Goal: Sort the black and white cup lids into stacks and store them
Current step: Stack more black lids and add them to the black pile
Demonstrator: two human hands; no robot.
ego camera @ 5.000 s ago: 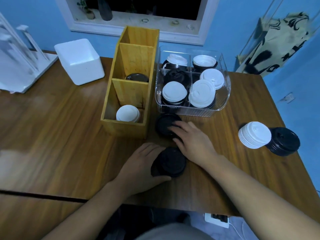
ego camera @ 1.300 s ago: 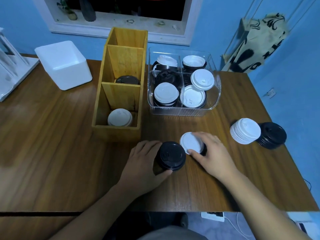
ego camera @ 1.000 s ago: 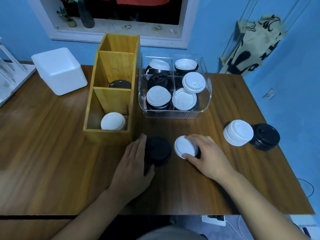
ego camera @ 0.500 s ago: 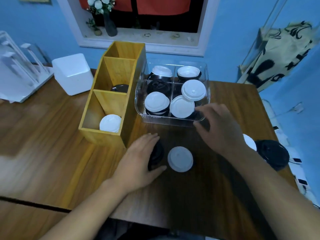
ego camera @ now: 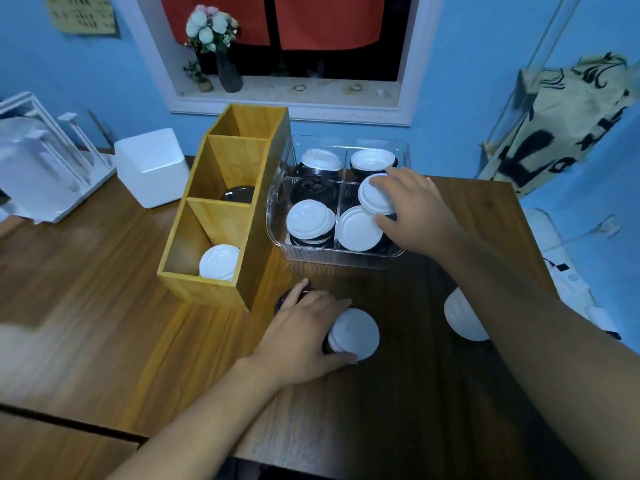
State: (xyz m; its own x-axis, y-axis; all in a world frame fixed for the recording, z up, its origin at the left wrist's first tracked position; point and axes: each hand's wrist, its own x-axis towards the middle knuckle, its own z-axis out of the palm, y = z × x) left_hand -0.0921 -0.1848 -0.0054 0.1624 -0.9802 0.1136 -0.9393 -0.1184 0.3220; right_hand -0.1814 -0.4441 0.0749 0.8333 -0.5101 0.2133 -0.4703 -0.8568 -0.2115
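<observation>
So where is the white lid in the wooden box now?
In the head view, the white round plastic lid sits in the nearest compartment of the yellow wooden box, left of the clear plastic tray.

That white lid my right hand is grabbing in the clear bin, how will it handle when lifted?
Probably light: the white lid looks thin plastic. It rests tilted on other lids in the clear bin, so those may shift. Its smooth rim could slip in the right hand.
</observation>
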